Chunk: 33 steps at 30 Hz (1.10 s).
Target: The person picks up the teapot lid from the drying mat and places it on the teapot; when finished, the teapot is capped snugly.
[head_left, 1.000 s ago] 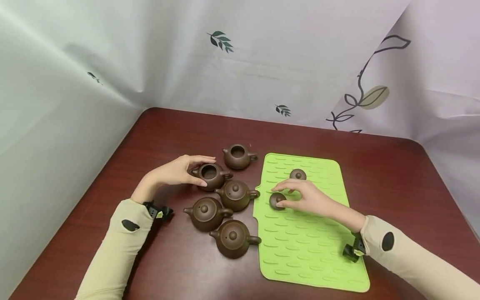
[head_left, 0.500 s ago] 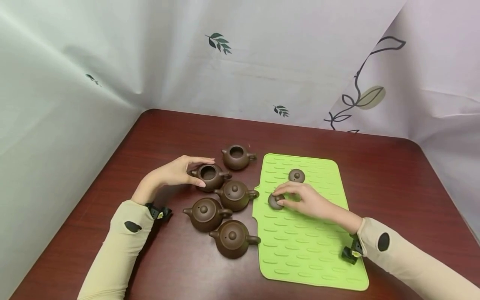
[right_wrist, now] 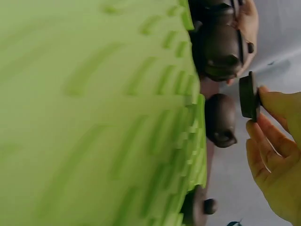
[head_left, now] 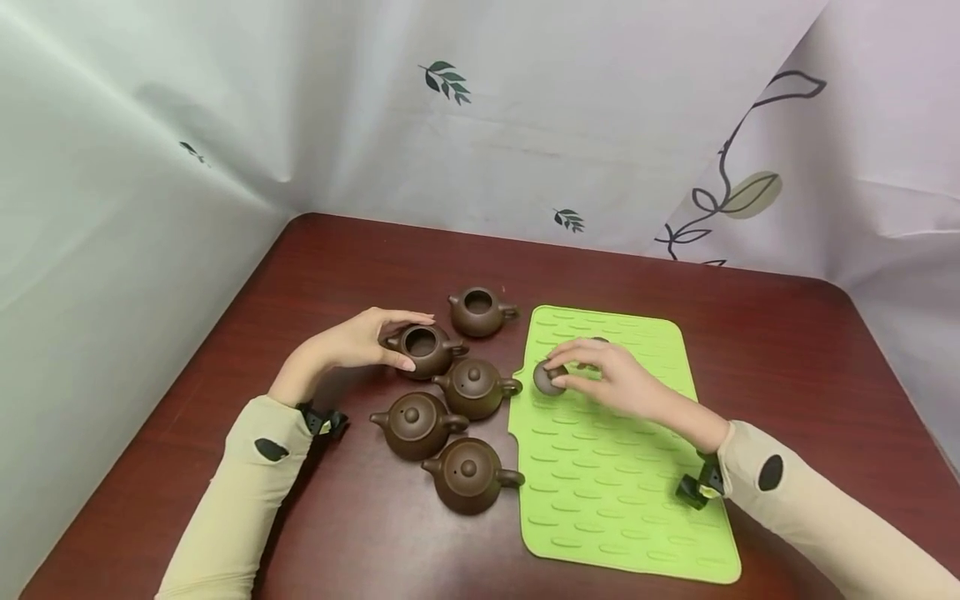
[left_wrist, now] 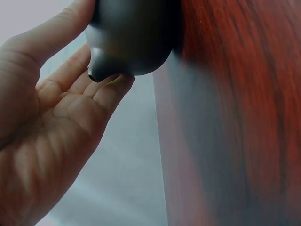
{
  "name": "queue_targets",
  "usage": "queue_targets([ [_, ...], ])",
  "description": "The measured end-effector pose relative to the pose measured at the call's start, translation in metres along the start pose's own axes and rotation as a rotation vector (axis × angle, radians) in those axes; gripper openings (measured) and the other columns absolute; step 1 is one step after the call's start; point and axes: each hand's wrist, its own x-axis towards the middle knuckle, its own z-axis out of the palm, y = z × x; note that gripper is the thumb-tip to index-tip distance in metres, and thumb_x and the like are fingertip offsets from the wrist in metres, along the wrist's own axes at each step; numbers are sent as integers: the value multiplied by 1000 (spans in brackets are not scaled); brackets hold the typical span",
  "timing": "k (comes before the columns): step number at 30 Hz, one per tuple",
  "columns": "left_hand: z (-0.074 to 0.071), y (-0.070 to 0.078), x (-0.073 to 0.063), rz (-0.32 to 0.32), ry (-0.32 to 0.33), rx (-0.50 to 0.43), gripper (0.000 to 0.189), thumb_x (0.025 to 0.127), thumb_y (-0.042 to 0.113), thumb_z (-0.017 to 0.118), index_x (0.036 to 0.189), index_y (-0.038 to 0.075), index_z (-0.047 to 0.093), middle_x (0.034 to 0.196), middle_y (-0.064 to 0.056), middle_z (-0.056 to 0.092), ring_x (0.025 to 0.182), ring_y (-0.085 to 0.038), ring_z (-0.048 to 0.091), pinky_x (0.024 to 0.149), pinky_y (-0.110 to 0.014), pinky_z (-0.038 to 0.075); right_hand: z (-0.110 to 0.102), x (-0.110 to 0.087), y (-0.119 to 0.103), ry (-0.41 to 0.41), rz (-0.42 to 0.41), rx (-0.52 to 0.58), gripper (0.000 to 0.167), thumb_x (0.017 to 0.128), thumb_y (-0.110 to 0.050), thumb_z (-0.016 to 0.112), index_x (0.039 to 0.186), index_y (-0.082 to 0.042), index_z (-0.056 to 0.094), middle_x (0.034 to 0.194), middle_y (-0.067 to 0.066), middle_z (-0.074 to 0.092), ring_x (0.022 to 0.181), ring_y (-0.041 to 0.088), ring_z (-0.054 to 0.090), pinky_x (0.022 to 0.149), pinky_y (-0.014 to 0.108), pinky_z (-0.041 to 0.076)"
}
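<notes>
My left hand holds a dark brown lidless teapot, thumb on the near side and fingers on the far side. In the left wrist view the teapot's spout points toward the palm. Over the green mat my right hand pinches a round teapot lid by its knob. The right wrist view shows this lid held clear of the mat. A second lid lies on the mat, mostly hidden behind the right hand in the head view.
Another lidless teapot stands behind the held one. Three lidded teapots stand nearer, close together, with handles toward the green ridged mat. Everything rests on a dark red wooden table with pale curtains around it.
My right hand has closed its fingertips on the lid's knob and raised the lid off the mat, tilting it. The left hand stays at the lidless teapot.
</notes>
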Motion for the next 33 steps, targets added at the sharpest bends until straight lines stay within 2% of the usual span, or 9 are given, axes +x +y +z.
queue_targets([
  [3, 1, 1, 4, -8, -3, 2, 69, 75, 19, 78, 137, 9, 48, 140, -6, 47, 131, -24, 39, 104, -46, 34, -4, 13, -2, 28, 8, 26, 20, 85, -16, 69, 105, -16, 71, 113, 1, 65, 102, 14, 59, 74, 33, 50],
  [5, 1, 0, 1, -20, 1, 4, 69, 75, 18, 78, 137, 10, 48, 139, -5, 48, 131, -23, 40, 104, -45, 34, -2, 25, -5, 38, 11, 41, 21, 85, -17, 69, 106, -16, 70, 114, 1, 65, 100, 12, 59, 70, 31, 50],
  [8, 1, -1, 0, -12, 1, 12, 69, 76, 19, 78, 137, 10, 47, 139, -5, 48, 130, -22, 41, 104, -45, 35, -1, 39, -8, 56, -3, 55, 21, 86, -18, 68, 107, -16, 70, 114, 0, 64, 100, 12, 59, 76, 33, 50],
  [14, 0, 0, -1, -17, 5, 21, 68, 76, 20, 78, 137, 11, 48, 138, -5, 49, 130, -21, 42, 103, -44, 35, 5, 67, -15, 85, -54, 84, 21, 86, -19, 68, 107, -16, 70, 113, 0, 64, 97, 13, 59, 76, 37, 50],
  [18, 0, 1, 2, -19, -1, 39, 68, 76, 20, 78, 136, 11, 49, 138, -5, 49, 129, -22, 43, 102, -44, 37, 10, 84, -21, 54, -72, 128, 21, 86, -20, 68, 107, -15, 70, 113, 0, 63, 93, 13, 59, 75, 37, 49],
  [23, -1, 1, 1, -46, -4, 61, 67, 77, 23, 78, 136, 14, 49, 139, -3, 48, 128, -19, 44, 102, -43, 38, 26, 108, -30, -8, -70, 177, 22, 86, -19, 68, 107, -13, 71, 114, 4, 64, 102, 15, 60, 82, 39, 50],
  [28, 0, 2, 7, -8, -24, 34, 68, 77, 23, 78, 137, 9, 48, 134, -7, 53, 121, -19, 50, 99, -39, 40, 38, 124, -33, -41, -65, 165, 20, 86, -19, 68, 105, -14, 72, 112, 1, 65, 106, 14, 59, 89, 36, 48],
  [33, -1, -1, 3, 0, -7, -5, 66, 74, 18, 80, 133, 8, 51, 121, -6, 62, 105, -17, 59, 90, -35, 44, 53, 140, -42, -90, -78, 142, 20, 87, -23, 67, 106, -16, 72, 105, -3, 68, 94, 9, 60, 80, 31, 49],
])
